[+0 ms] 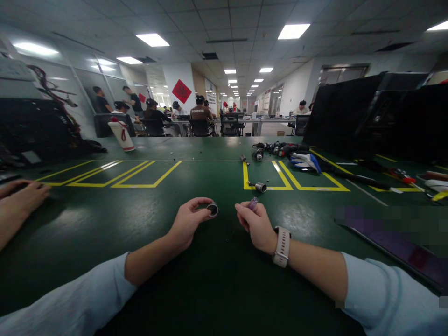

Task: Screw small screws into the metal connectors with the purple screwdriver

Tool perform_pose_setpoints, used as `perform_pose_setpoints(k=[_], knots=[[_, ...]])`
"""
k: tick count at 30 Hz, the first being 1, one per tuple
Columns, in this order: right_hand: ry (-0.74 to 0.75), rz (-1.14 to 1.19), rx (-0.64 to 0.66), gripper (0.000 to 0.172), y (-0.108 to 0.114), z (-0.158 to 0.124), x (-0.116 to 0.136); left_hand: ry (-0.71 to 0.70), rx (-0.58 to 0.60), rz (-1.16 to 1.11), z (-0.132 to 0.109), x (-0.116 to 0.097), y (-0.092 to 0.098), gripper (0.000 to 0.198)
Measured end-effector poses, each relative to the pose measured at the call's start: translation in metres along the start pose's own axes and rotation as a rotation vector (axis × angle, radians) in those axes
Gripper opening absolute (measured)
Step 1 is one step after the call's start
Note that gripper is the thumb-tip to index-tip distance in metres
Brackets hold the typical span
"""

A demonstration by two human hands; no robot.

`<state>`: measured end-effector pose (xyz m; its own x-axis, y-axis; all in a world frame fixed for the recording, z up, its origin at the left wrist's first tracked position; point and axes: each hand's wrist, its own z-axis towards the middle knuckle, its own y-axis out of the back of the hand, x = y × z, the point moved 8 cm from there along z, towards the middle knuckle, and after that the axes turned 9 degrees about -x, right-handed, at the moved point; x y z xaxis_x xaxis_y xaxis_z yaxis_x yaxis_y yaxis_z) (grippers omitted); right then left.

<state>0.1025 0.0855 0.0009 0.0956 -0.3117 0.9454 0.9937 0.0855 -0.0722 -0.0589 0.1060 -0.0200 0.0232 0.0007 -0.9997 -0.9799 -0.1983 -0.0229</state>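
My left hand (191, 219) is closed, with thumb and fingers pinching a short round metal part (212, 210) whose dark hollow end shows. To its right, my right hand (257, 226) is closed around a small tool with a see-through purple handle (253, 203); its working end is too dark to make out. The two hands are apart, both just above the green tabletop (196, 289). Beyond my right hand, a metal cylindrical part (261, 187) lies on its side by a yellow tape line.
Further back lie a small metal part (243, 158), dark cylindrical parts (258, 154) and blue-white gloves (305, 162). A red screwdriver (402, 176) and a dark phone-like slab (395, 247) are on the right. Another person's hand (24, 200) rests at left. A white cup (122, 134) stands behind.
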Motion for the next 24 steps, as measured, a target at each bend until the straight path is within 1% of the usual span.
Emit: perform_pose_setpoints(k=[5, 9, 12, 14, 17, 19, 21, 24], knots=[[-0.001, 0.032, 0.02, 0.036, -0.001, 0.0, -0.004, 0.013, 0.013, -0.004, -0.002, -0.001, -0.001, 0.024], [0.017, -0.027, 0.061, 0.036, -0.005, 0.0, -0.004, 0.015, 0.011, -0.006, -0.002, 0.0, -0.001, 0.023], [-0.015, -0.049, 0.07, 0.035, -0.008, 0.0, -0.007, 0.016, 0.026, -0.01, -0.001, 0.001, -0.002, 0.024], [-0.069, -0.014, 0.066, 0.035, -0.008, 0.0, -0.012, 0.014, 0.033, -0.012, -0.001, 0.002, -0.002, 0.025], [-0.122, 0.126, 0.034, 0.034, -0.007, 0.001, -0.018, 0.004, 0.022, -0.017, -0.001, 0.0, -0.001, 0.025], [-0.103, 0.218, 0.008, 0.033, -0.006, 0.003, -0.016, -0.003, 0.013, -0.019, -0.001, -0.001, -0.001, 0.023], [-0.04, 0.252, -0.016, 0.03, -0.003, 0.004, -0.011, -0.003, 0.007, -0.014, -0.002, -0.003, -0.001, 0.023], [0.078, 0.176, -0.011, 0.023, -0.001, 0.002, 0.001, 0.001, 0.007, -0.014, -0.004, -0.003, -0.001, 0.022]])
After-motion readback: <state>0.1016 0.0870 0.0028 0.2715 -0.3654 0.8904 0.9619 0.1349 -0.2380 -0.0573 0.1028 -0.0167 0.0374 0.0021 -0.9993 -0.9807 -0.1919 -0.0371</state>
